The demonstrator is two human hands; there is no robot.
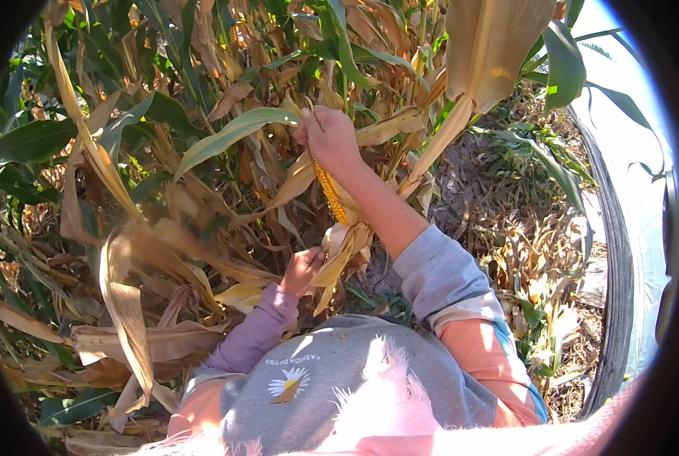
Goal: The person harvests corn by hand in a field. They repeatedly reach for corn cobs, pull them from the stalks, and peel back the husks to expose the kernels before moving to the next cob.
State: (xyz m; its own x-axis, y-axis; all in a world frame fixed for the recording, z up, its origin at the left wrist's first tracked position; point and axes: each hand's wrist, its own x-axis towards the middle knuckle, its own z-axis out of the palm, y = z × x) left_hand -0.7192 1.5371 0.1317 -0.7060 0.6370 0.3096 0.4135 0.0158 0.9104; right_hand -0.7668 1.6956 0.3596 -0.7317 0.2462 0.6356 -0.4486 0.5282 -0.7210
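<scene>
A yellow ear of corn [329,191] hangs at a tilt in front of me, its kernels bare along the visible side. My right hand [331,139] is closed around its upper end. Above that fist pokes a thin, pointed bit that I cannot identify. Dry, pale husk [348,248] is peeled back around the ear's lower end. Lower and to the left, my left hand [302,271] has its fingers curled against the edge of this husk; the fingertips are partly hidden.
Dense corn plants with dry and green leaves [231,137] fill the left and far side. One broad dry leaf [490,51] rises close by at upper right. Husks and stalk litter [527,251] cover the ground at right, beside a dark curved edge [610,256] and pale sheeting [641,228].
</scene>
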